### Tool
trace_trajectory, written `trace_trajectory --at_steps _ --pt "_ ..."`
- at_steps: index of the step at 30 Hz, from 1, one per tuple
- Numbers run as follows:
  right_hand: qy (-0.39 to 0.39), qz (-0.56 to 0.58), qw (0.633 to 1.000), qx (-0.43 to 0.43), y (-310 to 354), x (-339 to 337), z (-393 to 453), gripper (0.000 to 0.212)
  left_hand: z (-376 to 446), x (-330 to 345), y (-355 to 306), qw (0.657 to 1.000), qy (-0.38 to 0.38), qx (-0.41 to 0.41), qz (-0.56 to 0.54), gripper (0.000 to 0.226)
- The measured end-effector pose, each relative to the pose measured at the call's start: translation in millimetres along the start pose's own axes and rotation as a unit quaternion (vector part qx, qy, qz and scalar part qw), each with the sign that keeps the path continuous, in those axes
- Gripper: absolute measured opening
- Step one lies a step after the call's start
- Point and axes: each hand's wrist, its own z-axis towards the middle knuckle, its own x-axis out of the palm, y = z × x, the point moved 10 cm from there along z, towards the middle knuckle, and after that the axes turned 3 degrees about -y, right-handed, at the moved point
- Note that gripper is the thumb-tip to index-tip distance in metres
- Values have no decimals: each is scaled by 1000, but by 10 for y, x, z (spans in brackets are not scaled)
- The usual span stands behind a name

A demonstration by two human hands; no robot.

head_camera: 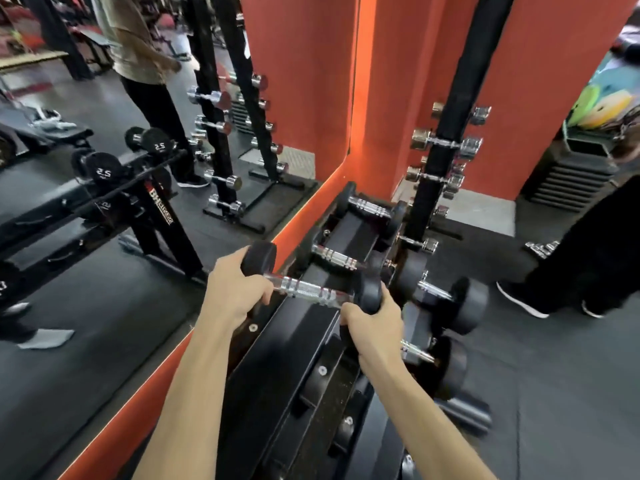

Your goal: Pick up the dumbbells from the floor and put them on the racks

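You hold one dumbbell point(308, 289) with both hands, just over the rack point(294, 348). Your left hand point(239, 292) curls round its left end, and your right hand point(372, 318) curls round its right end. Two more dumbbells point(334, 258) sit on the rack behind it.

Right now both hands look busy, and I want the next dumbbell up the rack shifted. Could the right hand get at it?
Probably not yet: the right hand grips one end of the held dumbbell. Once freed, the next dumbbell lies just beyond, with nothing between.
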Motion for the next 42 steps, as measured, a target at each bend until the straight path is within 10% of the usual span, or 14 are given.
trace_trajectory --at_steps 10,19,36,42 --pt "-30 -16 993 115 -943 295 -109 81 251 256 898 994 69 -62 49 53" --pt "-26 -59 978 199 -1532 439 -172 49 333 393 1250 985 98 -98 105 68" --pt "123 -34 953 275 -1164 378 -132 12 19 193 843 976 78 -80 187 64" --pt "174 -7 969 176 -588 130 -289 35 -641 24 469 987 37 -73 136 48"
